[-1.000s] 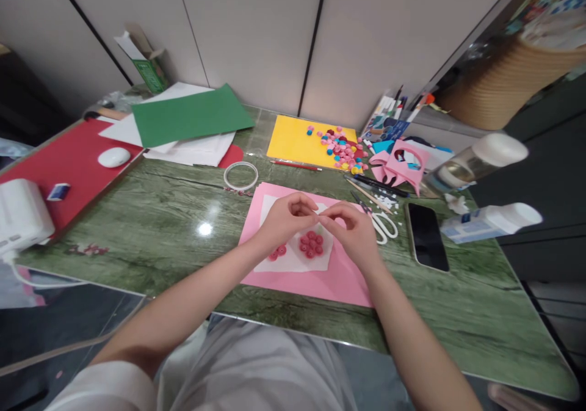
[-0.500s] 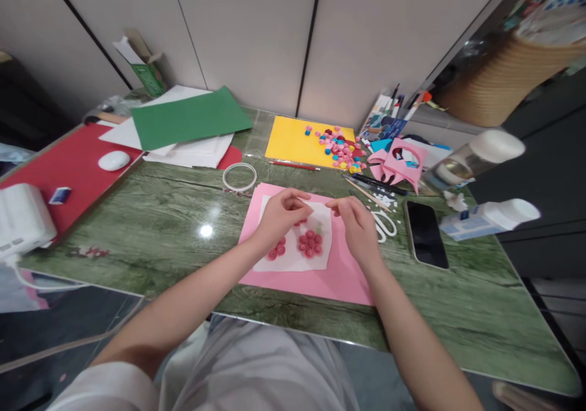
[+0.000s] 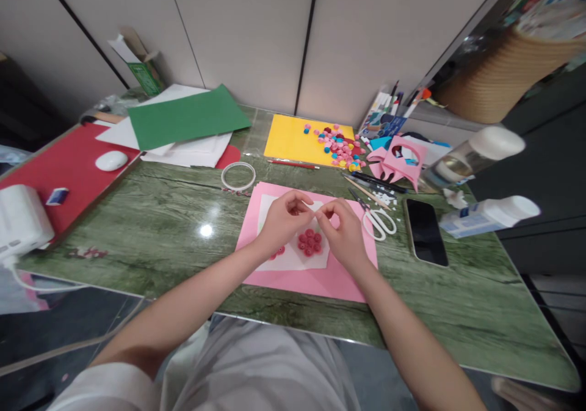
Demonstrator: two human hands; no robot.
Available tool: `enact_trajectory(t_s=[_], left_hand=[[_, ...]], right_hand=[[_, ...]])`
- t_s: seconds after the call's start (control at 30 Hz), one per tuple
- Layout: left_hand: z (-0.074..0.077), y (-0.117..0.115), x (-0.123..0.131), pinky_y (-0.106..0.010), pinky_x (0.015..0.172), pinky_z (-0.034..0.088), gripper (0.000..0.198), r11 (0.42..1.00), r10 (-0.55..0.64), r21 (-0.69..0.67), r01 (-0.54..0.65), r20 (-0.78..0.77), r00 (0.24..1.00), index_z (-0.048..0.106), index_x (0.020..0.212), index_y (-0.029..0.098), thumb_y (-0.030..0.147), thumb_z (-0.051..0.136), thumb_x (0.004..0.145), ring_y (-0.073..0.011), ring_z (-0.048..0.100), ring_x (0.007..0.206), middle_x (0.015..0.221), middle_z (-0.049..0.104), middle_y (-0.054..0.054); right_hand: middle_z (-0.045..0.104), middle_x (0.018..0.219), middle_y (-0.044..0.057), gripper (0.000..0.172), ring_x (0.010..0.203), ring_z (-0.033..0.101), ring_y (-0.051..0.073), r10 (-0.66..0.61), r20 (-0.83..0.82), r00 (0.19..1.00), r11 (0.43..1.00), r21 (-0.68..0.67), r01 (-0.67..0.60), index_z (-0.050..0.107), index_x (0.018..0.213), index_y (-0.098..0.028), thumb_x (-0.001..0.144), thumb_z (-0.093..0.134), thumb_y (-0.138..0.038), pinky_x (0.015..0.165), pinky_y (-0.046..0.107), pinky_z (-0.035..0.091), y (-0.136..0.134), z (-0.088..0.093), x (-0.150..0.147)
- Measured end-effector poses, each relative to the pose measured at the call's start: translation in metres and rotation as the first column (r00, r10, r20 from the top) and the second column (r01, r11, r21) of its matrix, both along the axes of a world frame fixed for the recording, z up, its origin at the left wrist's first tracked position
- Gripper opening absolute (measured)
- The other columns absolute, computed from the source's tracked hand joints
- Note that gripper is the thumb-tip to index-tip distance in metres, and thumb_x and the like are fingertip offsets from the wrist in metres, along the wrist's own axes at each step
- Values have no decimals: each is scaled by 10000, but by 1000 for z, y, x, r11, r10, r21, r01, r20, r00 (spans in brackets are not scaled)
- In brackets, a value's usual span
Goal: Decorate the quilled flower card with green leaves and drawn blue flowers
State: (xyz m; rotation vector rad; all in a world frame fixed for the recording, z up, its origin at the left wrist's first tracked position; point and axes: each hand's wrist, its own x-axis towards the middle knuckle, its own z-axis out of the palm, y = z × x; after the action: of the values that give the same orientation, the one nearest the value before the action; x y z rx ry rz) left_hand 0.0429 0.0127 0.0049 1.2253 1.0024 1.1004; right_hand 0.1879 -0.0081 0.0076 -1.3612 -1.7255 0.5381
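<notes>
- A white tape ring [image 3: 238,188] lies flat on the table, just beyond the left corner of the pink paper.
- The left hand [image 3: 282,217] hangs over the white sheet [image 3: 293,263], thumb and forefinger drawn together; whether they pinch anything is too small to tell.
- Under that wrist a red cluster [image 3: 278,252] shows in part on the same sheet.
- Nearer the middle, a red coil flower [image 3: 310,242] lies whole on the white sheet, between the hands and touched by neither; the sheet rests on pink paper [image 3: 320,283].
- The right hand [image 3: 341,225] brings its bent fingers to the left fingertips. Half a second ago there was a gap between the hands — now their tips meet above the flower, which suggests joint fine work on something small. Its grasp cannot be told either.
- Above and to the right, loose coloured coils [image 3: 341,148] sit on yellow paper [image 3: 284,136].
- White-handled scissors [image 3: 378,223] lie just beside the right hand — untouched — with a phone [image 3: 426,232] farther right.
</notes>
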Motion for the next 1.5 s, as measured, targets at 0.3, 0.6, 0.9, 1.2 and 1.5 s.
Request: enact_trajectory(t_s=[0.3, 0.6, 0.9, 1.2, 1.5], left_hand=[[5, 10, -8, -249, 646, 453, 220, 997, -41, -64, 45, 54, 998, 616, 852, 149, 287, 675, 691, -129, 594, 717, 792, 644, -36], [-2, 15, -14, -235, 611, 435, 236, 967, -180, -156, 200, 132, 975, 617, 856, 144, 179, 691, 635, -105, 587, 635, 706, 633, -16], [-4, 14, -13, -229, 601, 420, 221, 959, -203, -156, 235, 196, 959, 614, 853, 142, 148, 672, 640, -103, 595, 639, 721, 641, -25], [-4, 13, -11, -220, 580, 408, 203, 970, -132, -172, 174, 232, 964, 602, 826, 139, 147, 675, 636, -106, 596, 622, 672, 626, -7], [-4, 9, -6, -214, 559, 388, 162, 984, -99, -129, 124, 180, 979, 599, 774, 149, 185, 685, 641, -71, 511, 557, 640, 578, 20]], right_hand=[[545, 703, -4, 93, 696, 508, 143, -52, -26, 998, 998, -37, 51, 544, 676, -196, 768, 544, -183, 673, 287, 390, 8, 0, 15], [556, 716, 1, 82, 707, 526, 142, -14, -93, 996, 995, -103, 4, 559, 678, -192, 759, 547, -200, 687, 290, 413, 10, 0, 19], [571, 747, 8, 61, 724, 536, 148, -3, -120, 993, 992, -125, -13, 573, 714, -193, 755, 570, -238, 705, 308, 432, 9, 2, 20], [572, 795, 16, 86, 740, 541, 156, -24, -258, 966, 998, -58, 10, 556, 827, -210, 766, 581, -266, 682, 303, 438, 3, 9, 17], [579, 727, 23, 39, 745, 540, 189, -118, 342, 932, 957, 291, 15, 539, 749, -218, 787, 534, -207, 729, 368, 349, -14, 15, 2]])
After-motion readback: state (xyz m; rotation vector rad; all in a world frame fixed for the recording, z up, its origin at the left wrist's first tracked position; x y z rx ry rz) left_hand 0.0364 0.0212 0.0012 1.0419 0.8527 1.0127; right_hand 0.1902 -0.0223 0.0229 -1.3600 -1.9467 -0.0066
